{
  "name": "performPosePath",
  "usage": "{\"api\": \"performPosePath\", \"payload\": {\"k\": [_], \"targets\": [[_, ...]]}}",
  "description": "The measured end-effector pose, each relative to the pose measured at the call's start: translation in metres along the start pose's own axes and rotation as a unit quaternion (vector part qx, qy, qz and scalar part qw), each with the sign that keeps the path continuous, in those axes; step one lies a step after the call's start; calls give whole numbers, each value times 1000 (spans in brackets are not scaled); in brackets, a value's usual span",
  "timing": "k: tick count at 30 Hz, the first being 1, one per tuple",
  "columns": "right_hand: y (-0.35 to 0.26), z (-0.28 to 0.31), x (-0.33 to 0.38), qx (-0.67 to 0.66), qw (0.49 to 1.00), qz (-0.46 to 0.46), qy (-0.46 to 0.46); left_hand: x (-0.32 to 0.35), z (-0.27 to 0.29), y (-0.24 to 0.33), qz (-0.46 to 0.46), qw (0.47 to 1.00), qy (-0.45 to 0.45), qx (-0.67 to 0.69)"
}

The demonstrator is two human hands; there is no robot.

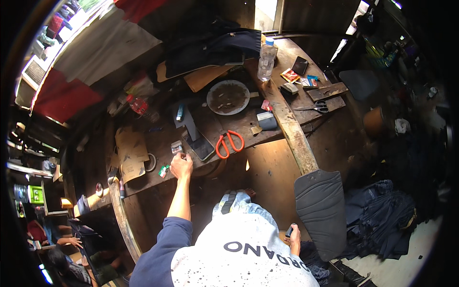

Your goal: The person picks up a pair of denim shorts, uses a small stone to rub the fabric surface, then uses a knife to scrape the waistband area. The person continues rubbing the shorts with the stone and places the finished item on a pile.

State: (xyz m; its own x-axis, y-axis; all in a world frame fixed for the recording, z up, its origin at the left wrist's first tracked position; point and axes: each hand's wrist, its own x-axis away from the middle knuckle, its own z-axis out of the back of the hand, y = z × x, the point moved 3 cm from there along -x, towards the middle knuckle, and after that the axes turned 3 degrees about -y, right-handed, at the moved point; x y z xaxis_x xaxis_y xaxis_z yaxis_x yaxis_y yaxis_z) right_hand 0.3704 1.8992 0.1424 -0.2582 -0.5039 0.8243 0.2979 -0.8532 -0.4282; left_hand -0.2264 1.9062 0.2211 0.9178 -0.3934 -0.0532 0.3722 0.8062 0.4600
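Observation:
My left hand [181,166] is at the near edge of the wooden workbench, its fingers drawn together; what they hold, if anything, is too small to tell. Just beyond the fingertips lies a small white pack [177,146]. A smartphone [201,147] lies to its right, with orange-handled scissors [230,144] further right. A small green packet [163,171] sits to the left of the hand. Low at my right side, my right hand [295,238] is closed around a small dark object [289,230], whose kind I cannot make out.
On the bench stand a round tray [228,97], a clear bottle [267,60], a red-labelled bottle [138,106], cardboard [131,153] and a tape roll [151,162]. Black-handled scissors [321,107] lie right. Dark clothes [377,220] are heaped beyond a grey padded board [321,210]. Another person [71,268] is lower left.

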Motion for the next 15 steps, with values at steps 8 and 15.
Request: {"api": "performPosePath", "payload": {"k": [8,15], "targets": [[2,-8,32,23,999,-26,40,7,6,8,-44,987,29,-149],[33,-7,97,-96,984,-83,128,100,-2,116,-388,905,-119,129]]}}
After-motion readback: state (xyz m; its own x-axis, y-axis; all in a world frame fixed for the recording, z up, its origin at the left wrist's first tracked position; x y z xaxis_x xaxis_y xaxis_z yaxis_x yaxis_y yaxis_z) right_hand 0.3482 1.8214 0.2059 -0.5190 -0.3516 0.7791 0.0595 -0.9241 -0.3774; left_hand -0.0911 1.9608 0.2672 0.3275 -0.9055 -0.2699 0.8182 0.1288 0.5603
